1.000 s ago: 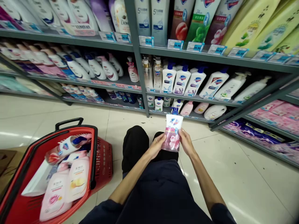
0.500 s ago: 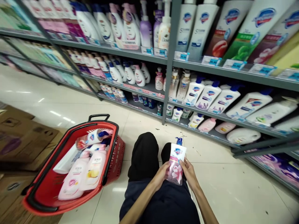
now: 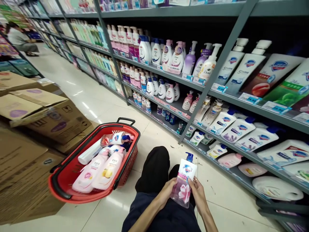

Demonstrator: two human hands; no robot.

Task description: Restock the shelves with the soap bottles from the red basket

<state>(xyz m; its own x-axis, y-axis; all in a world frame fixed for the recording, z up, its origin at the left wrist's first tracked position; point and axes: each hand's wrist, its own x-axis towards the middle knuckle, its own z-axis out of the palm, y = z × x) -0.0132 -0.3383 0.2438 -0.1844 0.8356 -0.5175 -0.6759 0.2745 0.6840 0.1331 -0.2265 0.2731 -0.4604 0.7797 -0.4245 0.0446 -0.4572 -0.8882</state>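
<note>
Between my two hands, above my lap, is a body wash bottle (image 3: 183,183) with a blue pump top, a white upper part and a pink, flower-printed lower part. It tilts slightly, its label facing me. My left hand (image 3: 168,190) grips its left side, and my right hand (image 3: 196,190) holds the right side with the thumb on the front. To my left on the floor stands a red shopping basket (image 3: 60,192). Inside it lie two pale pink bottles, one of them a lotion bottle (image 3: 107,170) with yellow fruit on it, a blue-pump bottle (image 3: 115,139) and a white bottle (image 3: 90,152).
Grey shelves (image 3: 154,68) with many pump bottles run along the front and right. Cardboard boxes (image 3: 51,114) are stacked on the left beyond the basket. Far down the aisle a person (image 3: 20,40) crouches. Pale floor tiles (image 3: 229,209) lie around my knees.
My view has turned left and up, bringing the far aisle and the crouching person into sight. Both hands keep their hold on the bottle; the basket's contents look the same.
</note>
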